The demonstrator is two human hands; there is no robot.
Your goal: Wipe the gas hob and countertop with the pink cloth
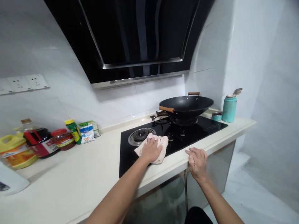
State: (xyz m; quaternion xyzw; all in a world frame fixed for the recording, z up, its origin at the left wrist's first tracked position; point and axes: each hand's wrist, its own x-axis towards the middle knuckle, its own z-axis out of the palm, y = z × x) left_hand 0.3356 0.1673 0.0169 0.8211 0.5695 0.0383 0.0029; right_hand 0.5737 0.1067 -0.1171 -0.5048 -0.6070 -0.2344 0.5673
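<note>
My left hand (150, 151) presses down on a pale pink cloth (163, 143), its fingers bent over the fabric. The cloth lies bunched on the front left part of the black glass gas stove (127, 165), touching the edge of the left burner (141, 134). Over the counter's front edge, my right hand (198, 160) holds nothing that I can see; its fingers are loosely bent and partly apart. A large black wok (187, 104) with wooden handles sits on the right burner, beyond both hands.
Oil and sauce bottles (44, 143), a red-lidded jar (63, 140) and seasoning packets (87, 133) line the left of the counter (98, 168). A teal flask (229, 109) and small teal cup (216, 116) stand right of the stove. A black range hood (140, 37) hangs above.
</note>
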